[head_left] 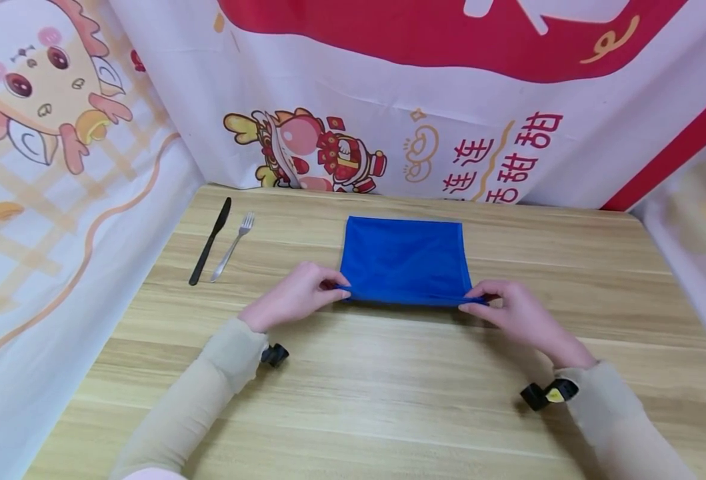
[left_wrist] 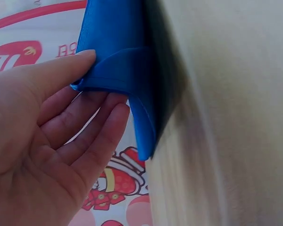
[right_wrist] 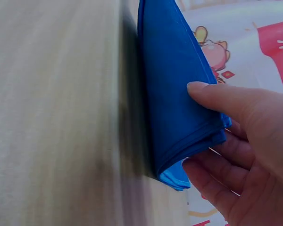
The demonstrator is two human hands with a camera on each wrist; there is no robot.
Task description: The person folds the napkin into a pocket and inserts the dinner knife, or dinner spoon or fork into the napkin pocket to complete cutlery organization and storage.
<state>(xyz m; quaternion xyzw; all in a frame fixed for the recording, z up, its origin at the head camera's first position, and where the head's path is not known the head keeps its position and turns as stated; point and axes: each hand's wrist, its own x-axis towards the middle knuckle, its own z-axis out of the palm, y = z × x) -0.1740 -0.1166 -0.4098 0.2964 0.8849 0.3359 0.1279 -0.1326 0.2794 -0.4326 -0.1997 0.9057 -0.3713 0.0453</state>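
A blue cloth (head_left: 405,257), folded into layers, lies on the wooden table with its near edge lifted. My left hand (head_left: 295,293) pinches the near left corner between thumb and fingers. At the near right corner, my right hand (head_left: 515,317) pinches the same edge. In the left wrist view the cloth (left_wrist: 115,70) bends over near the fingertips, the thumb on top. Several layers of the cloth (right_wrist: 179,113) show in the right wrist view, curving down from the raised edge to the table.
Left of the cloth lie a black knife (head_left: 211,241) and a silver fork (head_left: 233,247), side by side. A printed white curtain (head_left: 353,87) stands along the table's far edge, with another printed cloth (head_left: 59,200) at the left side. The wooden table (head_left: 377,400) extends toward me.
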